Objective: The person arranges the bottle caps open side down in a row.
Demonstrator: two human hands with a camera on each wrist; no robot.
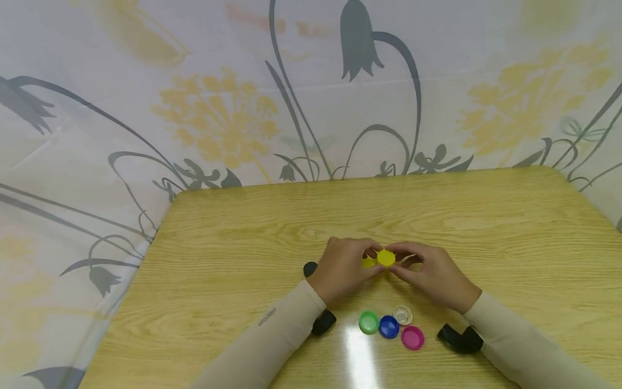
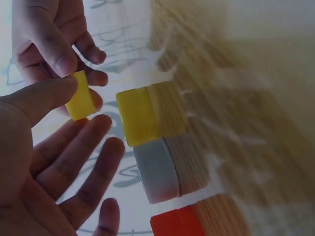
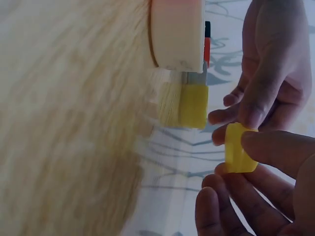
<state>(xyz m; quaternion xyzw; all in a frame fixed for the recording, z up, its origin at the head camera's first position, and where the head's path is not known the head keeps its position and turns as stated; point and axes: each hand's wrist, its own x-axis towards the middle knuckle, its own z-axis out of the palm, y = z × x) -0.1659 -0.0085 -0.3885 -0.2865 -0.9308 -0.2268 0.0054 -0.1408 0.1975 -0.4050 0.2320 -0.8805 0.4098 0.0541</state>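
Both hands meet over the table around one small yellow plastic cap (image 1: 386, 257). My left hand (image 1: 342, 268) pinches it from the left, thumb on its side in the left wrist view. From the other side my right hand (image 1: 437, 275) pinches the same cap (image 3: 238, 148) between thumb and fingers. Just beyond, a second yellow cap (image 2: 138, 118) lies on the table, partly hidden by my left hand in the head view. Beside it in the left wrist view are a greyish cap (image 2: 156, 169) and a red cap (image 2: 178, 223).
Nearer my body lie a green cap (image 1: 369, 322), a blue cap (image 1: 389, 327), a clear cap (image 1: 402, 314) and a pink cap (image 1: 412, 337). A black round piece (image 1: 310, 269) shows left of my left hand. Black gear (image 1: 459, 339) sits by the right sleeve. Patterned cloth (image 1: 311, 108) hangs behind the table.
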